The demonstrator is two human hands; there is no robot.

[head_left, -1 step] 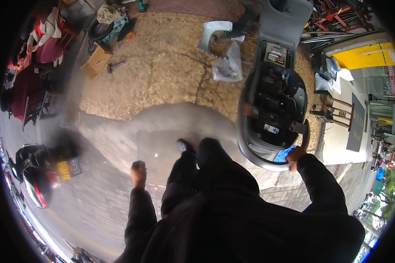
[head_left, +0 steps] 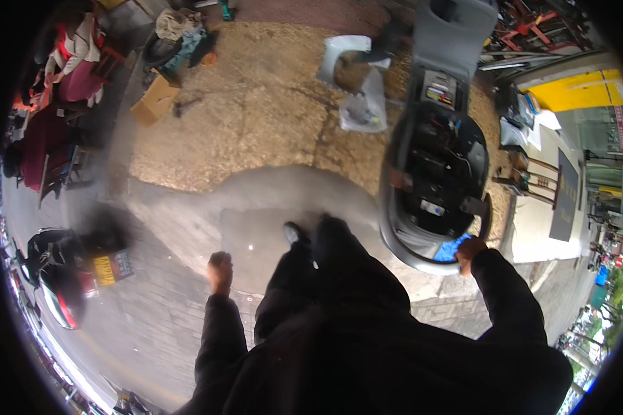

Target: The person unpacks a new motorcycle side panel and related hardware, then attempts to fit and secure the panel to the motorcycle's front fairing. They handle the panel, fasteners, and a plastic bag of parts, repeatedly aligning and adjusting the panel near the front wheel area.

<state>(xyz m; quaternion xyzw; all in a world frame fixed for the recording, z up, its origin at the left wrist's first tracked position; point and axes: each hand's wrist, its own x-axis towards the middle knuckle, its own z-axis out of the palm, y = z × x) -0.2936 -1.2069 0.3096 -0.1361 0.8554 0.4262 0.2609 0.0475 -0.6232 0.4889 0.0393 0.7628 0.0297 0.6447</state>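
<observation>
I stand in black sleeves and trousers beside a grey scooter [head_left: 401,235] whose seat [head_left: 453,31] is tipped up. Its open body shows black parts and wiring [head_left: 436,173]. My right hand [head_left: 469,250] rests on the scooter's near rim and grips a blue cloth [head_left: 451,249] pressed against it. My left hand [head_left: 220,266] hangs at my side over the concrete, curled into a fist with nothing in it. One black shoe [head_left: 294,233] points forward between the two hands.
A cardboard box [head_left: 156,99], a white plastic bag [head_left: 363,111] and a white panel [head_left: 336,52] lie on the gravel ahead. A parked motorbike [head_left: 52,277] stands at the left. Wooden stools [head_left: 533,176] and a yellow awning [head_left: 578,90] are to the right.
</observation>
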